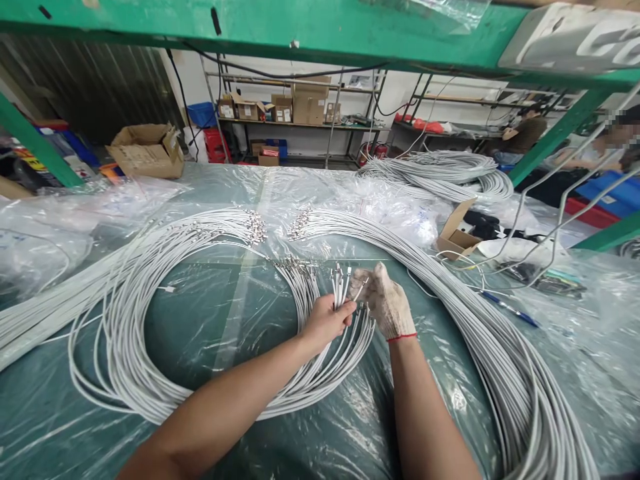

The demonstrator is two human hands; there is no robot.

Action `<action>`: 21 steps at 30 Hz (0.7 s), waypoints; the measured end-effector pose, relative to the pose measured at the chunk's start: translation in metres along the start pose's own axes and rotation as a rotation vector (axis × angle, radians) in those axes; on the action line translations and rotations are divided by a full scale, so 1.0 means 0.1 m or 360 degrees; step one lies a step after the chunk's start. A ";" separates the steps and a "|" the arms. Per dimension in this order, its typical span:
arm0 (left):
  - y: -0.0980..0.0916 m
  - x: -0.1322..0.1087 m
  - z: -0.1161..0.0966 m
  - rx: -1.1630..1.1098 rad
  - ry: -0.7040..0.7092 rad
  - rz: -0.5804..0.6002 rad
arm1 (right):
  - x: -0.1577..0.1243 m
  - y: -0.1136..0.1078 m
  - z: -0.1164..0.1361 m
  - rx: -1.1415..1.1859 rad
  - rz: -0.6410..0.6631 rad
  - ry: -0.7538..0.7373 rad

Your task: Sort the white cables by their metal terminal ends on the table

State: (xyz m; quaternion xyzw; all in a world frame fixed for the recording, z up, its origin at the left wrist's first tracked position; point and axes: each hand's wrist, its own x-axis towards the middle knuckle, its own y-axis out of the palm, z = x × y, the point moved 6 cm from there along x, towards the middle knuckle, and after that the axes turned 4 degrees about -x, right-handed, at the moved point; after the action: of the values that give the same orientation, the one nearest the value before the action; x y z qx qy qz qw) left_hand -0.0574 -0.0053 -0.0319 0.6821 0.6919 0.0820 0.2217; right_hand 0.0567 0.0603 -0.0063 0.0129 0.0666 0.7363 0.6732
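My bare left hand (326, 321) is closed around a small bunch of grey cable ends (339, 282) with metal connectors, held upright above the table. My right hand (385, 301), in a knitted work glove with a red cuff, is closed with its fingertips pinching at the same connector ends. Those cables trail down into a big loop of grey cables (150, 347) lying on the plastic-covered green table (280, 433). A second thick bundle of grey cables (500, 360) sweeps round the right side of my arms.
A small open cardboard box (456, 239) and a blue pen (510, 309) lie at the right. Another cable coil (440, 173) sits at the far edge. Green frame posts stand left and right. Shelves with boxes line the back wall; people sit at the far right.
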 end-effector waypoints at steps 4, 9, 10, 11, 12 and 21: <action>0.02 -0.02 0.00 0.0064 -0.0021 0.0039 | 0.00 -0.01 0.00 0.0029 0.0095 0.0002; 0.06 -0.04 0.00 0.0100 -0.0017 0.0039 | 0.02 0.00 -0.03 -0.0089 0.0021 -0.0021; 0.07 -0.04 0.01 0.0110 -0.0020 0.0039 | 0.02 0.02 -0.04 -0.0095 0.0034 -0.0046; 0.07 -0.04 0.03 0.0117 -0.0025 0.0040 | 0.02 0.04 -0.03 -0.0076 0.0063 -0.0079; 0.07 -0.04 0.04 0.0113 -0.0027 0.0044 | 0.02 0.07 -0.02 -0.0038 0.0094 -0.0110; 0.07 -0.03 0.03 -0.0133 0.0034 0.0101 | -0.02 0.17 0.02 0.0211 0.0116 -0.0149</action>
State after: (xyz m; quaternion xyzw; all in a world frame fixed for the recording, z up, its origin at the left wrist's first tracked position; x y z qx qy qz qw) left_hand -0.0499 -0.0086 -0.0310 0.6930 0.6681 0.1253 0.2400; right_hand 0.0400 0.0565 -0.0024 0.0943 0.0832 0.7528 0.6461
